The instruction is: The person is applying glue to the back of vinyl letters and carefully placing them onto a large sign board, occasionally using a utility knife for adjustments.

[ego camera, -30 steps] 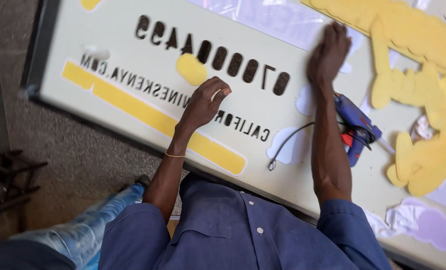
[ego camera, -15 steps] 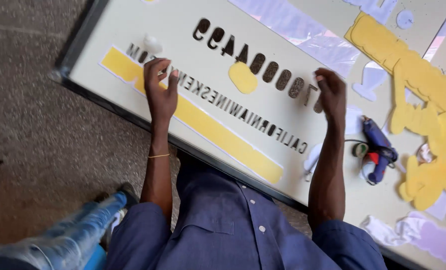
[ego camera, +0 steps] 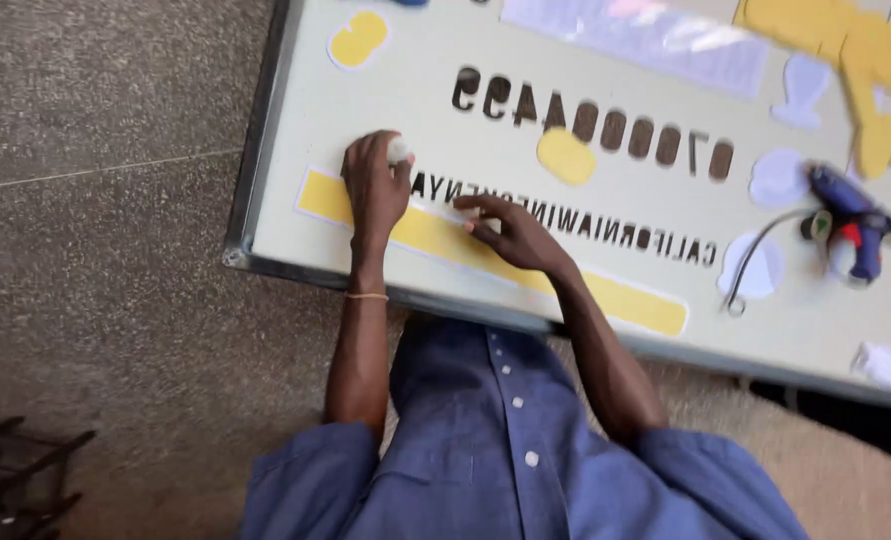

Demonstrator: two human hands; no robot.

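Observation:
A pale green sign board (ego camera: 295, 130) lies flat on the floor, with two rows of dark cut-out letters and a long yellow strip (ego camera: 625, 300) near its front edge. My left hand (ego camera: 375, 190) rests at the left end of the lower letter row, fingers curled around a small white piece (ego camera: 398, 150). My right hand (ego camera: 513, 232) lies just to its right. Its fingers are spread and press on the board where the letters meet the yellow strip, and it holds nothing.
A blue and red glue gun (ego camera: 850, 225) with a dark cord (ego camera: 755, 265) lies at the board's right. Yellow ovals (ego camera: 565, 156) (ego camera: 357, 38), pale lilac cut-outs (ego camera: 777, 178) and large yellow foam shapes (ego camera: 865, 50) lie on the board. The grey stone floor (ego camera: 105, 260) spreads to the left.
My right hand has slid left from the right end of the lettering to beside my left hand. My left hand has closed on the white piece near the board's left end.

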